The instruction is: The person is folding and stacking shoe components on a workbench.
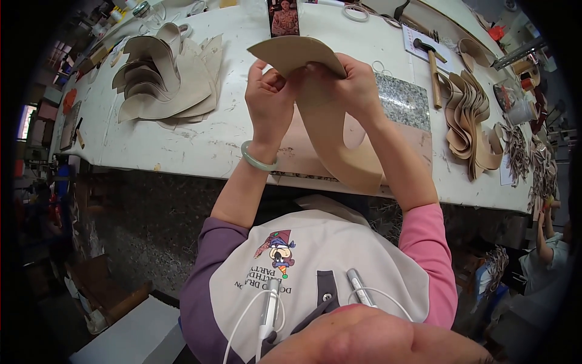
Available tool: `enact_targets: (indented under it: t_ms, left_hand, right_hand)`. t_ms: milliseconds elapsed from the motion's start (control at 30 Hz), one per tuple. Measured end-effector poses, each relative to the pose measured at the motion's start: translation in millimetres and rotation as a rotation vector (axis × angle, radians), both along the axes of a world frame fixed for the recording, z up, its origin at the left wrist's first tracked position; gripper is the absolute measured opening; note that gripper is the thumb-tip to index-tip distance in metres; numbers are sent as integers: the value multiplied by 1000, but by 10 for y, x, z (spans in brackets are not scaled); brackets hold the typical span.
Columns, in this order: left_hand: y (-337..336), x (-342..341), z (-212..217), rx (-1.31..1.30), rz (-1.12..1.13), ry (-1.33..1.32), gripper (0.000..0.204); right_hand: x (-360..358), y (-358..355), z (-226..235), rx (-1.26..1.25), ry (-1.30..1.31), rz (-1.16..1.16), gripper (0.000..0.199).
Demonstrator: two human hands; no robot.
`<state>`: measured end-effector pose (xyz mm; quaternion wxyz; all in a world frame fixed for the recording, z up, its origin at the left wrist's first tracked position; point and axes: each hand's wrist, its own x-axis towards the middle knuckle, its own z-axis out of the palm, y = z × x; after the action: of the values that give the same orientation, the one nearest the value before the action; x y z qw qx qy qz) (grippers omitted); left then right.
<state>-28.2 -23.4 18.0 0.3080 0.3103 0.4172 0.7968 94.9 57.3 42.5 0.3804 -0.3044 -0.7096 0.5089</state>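
I hold a long, curved beige piece of leather-like sheet [324,115] up over the table with both hands. Its wide, rounded end bends over at the top, while the narrower part hangs down and curls right at the table's front edge. My left hand [268,100], with a pale green bangle on the wrist, has its fingers curled at the left side of the wide end. At the opposite side, my right hand [359,91] pinches the piece near its folded edge. The fingertips of both hands are partly hidden behind the sheet.
Stacked beige pieces [194,91] lie at the left, and a bundle of curved ones [467,121] at the right. A hammer [435,82] lies beside a speckled stone slab [403,100]. A phone [284,18] stands at the back. Another person [548,261] is at the far right.
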Motion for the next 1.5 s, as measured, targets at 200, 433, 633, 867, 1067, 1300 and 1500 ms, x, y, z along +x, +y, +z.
enact_targets:
  t_ms: [200,433,633,867,1067,1300,1500]
  left_hand:
    - [-86,-93,19,-164,-115,102,25]
    - [-99,-85,-22,-146,-80,148,16]
    - [-110,-245,-19,-71,-196,102,18]
    - [-203,-389,31,32,-224,-7,19]
    - [-153,-296,91,-40,-54,45,22]
    - [-47,-156,107,-81,45,315,25]
    - [24,-216,-107,-142,-16,411,30]
  right_hand:
    - [10,-3,-40,81,11,-36,17]
    - [-23,-48,26,237,-21,-98,14]
    - [32,-42,-53,344,-31,-83,13]
    - [115,-8,-121,327,-33,50,12]
    - [91,-5,-64,88,-213,47,17]
    - [-153,120,-60,693,-42,-101,25]
    - [-215,283,-141,988,74,40,33]
